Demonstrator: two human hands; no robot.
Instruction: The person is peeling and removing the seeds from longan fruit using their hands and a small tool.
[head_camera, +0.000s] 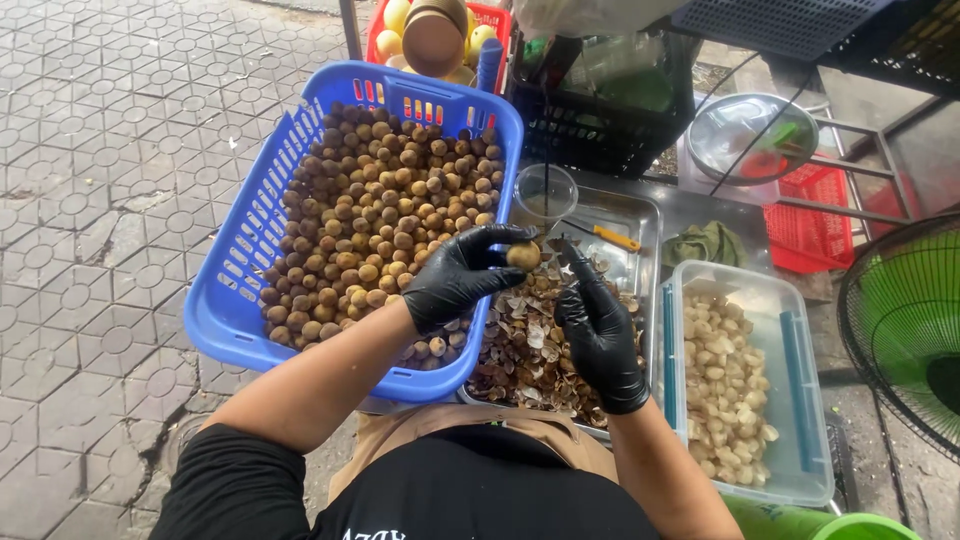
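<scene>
Over the steel tray (640, 215) of shells, our left hand (455, 278) pinches one brown fruit (523, 256); right hand (600, 335) closed on a small blade, approx. touching it. Risk: round fruit rolls, blade slips into glove.

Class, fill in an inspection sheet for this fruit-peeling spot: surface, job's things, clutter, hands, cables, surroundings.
Surface: metal tray, heaped with peel scraps.
Job's things: blue basket of brown fruits; clear tub of peeled fruit.
Clutter: plastic cup, orange-handled tool, green cloth.
Hands: black-gloved; left hand pinches one brown fruit; right hand holds a small blade at it.
Cables: nothing seen.
Surroundings: paved ground, black crate, red basket, green fan.
</scene>
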